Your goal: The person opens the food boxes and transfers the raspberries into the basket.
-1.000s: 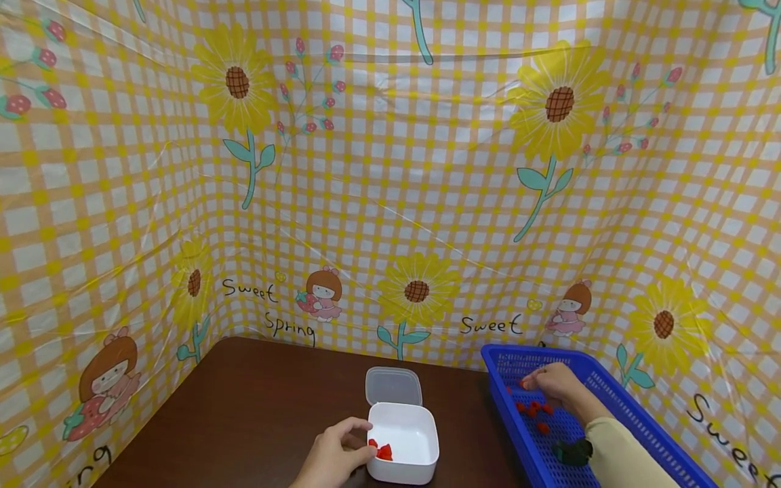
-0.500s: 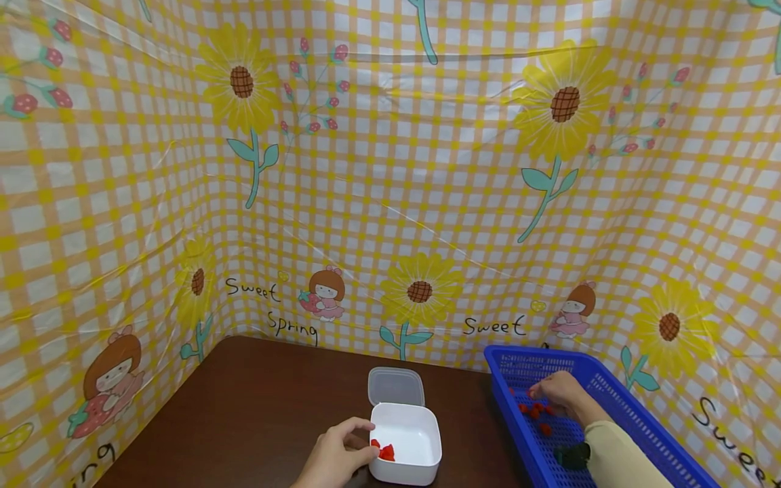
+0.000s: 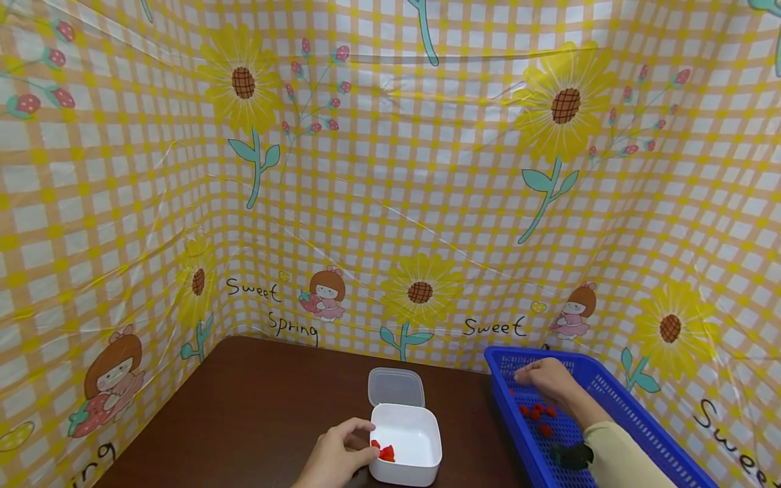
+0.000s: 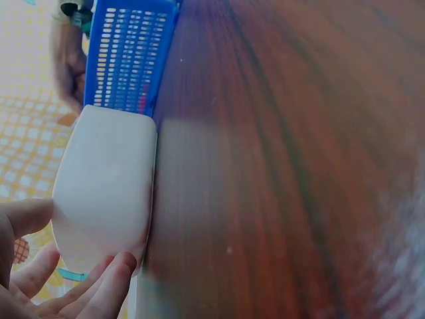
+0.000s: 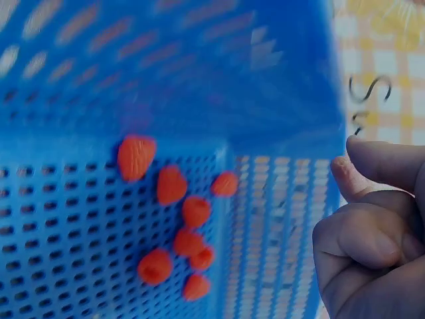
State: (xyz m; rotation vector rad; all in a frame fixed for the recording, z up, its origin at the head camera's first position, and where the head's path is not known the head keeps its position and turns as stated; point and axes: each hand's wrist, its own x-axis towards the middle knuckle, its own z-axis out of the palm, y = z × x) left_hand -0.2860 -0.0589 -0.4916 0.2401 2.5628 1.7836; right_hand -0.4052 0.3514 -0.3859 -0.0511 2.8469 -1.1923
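Note:
A white box (image 3: 421, 444) stands on the brown table, two or three red raspberries (image 3: 388, 452) inside its left front corner. My left hand (image 3: 337, 453) grips its left side, thumb at the rim; in the left wrist view the fingers (image 4: 109, 286) curl against the box's wall. My right hand (image 3: 551, 381) is raised over the far end of a blue basket (image 3: 506, 420), thumb and index finger pinched together. A reddish raspberry tip shows between them, mostly hidden by the fingers. Several more raspberries (image 5: 169, 186) lie on the basket's perforated floor.
A translucent lid (image 3: 395, 388) lies behind the box, against its back edge. A dark object (image 3: 571, 455) sits at the right sleeve's cuff, over the basket. A yellow checked cloth (image 3: 366, 224) with sunflowers encloses the table (image 3: 256, 407) at the back and sides.
The right hand dipped slightly toward the basket's floor, then rose and moved a little left and back. The left hand stays on the box. The head view shifted slightly.

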